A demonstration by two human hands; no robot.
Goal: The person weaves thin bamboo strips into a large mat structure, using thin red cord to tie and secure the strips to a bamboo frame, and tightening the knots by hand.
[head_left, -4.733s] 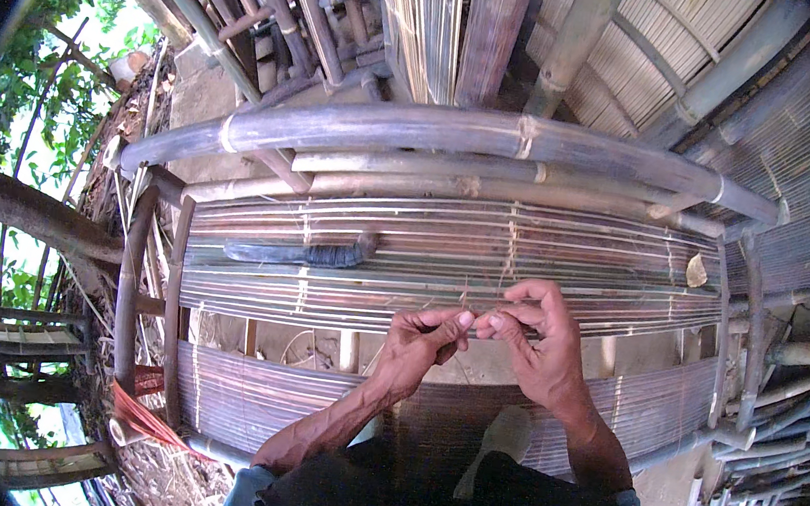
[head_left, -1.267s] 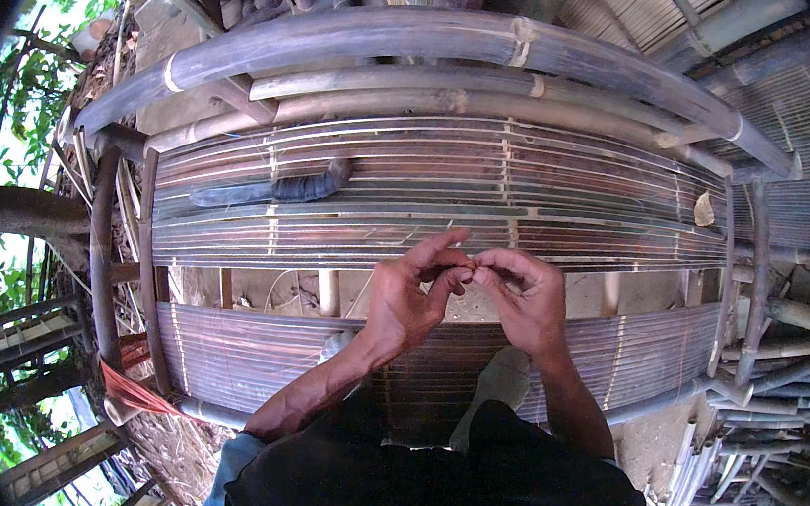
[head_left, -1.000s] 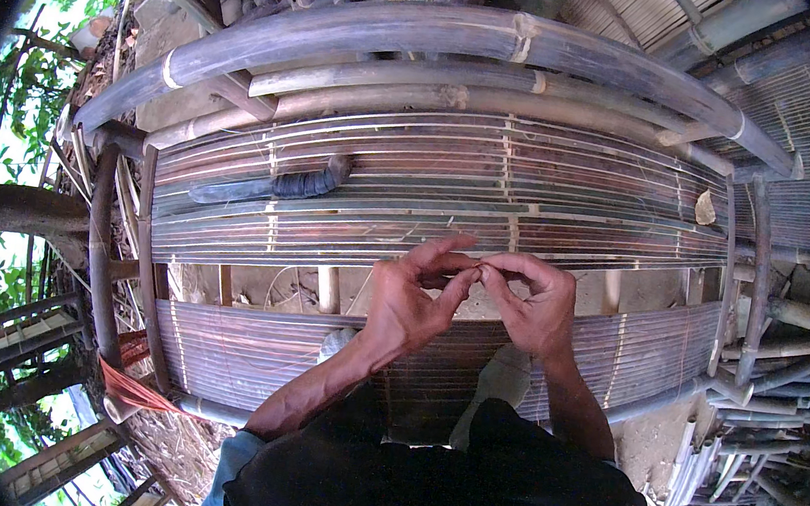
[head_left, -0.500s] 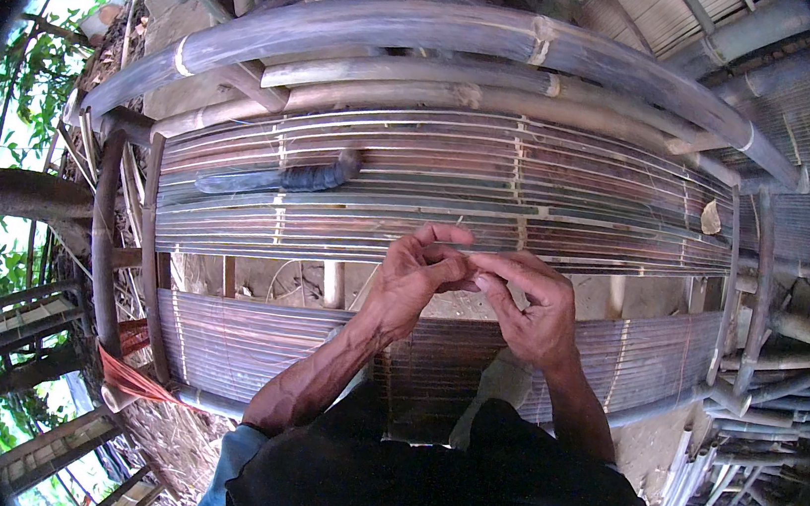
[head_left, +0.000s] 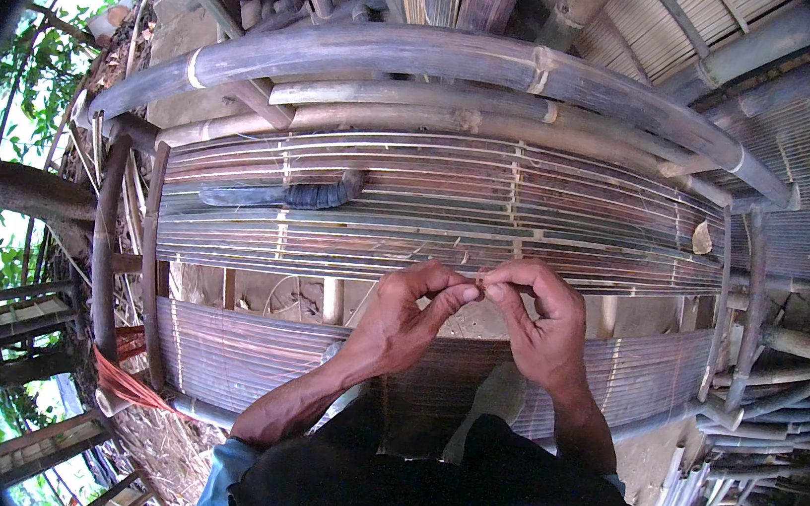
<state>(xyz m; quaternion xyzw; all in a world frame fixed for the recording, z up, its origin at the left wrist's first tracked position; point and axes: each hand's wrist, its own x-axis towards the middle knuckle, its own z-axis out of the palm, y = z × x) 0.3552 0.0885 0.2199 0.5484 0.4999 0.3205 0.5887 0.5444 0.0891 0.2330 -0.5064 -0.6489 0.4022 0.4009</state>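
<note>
My left hand (head_left: 403, 315) and my right hand (head_left: 544, 329) meet fingertip to fingertip over the gap at the near edge of a slatted bamboo panel (head_left: 610, 204). Thumb and forefinger of each are pinched together. Whatever lies between the fingertips is too small to make out; it may be a thin strand. Left of my hands, a knife (head_left: 324, 194) with a dark, wrapped, hooked handle rests on the slats, its blade toward the left. A dry leaf (head_left: 702, 237) lies at the panel's right end.
A thick bamboo pole (head_left: 388, 48) curves along the far side. Closer to me runs a second slatted strip (head_left: 235, 339). Orange cloth (head_left: 128, 383) hangs at the frame's left corner. Cut bamboo pieces (head_left: 769, 475) are stacked at right.
Both hands have come a little nearer to me. My left fingers, raised and curled before, now pinch level against the right fingertips. The view has tilted slightly upward.
</note>
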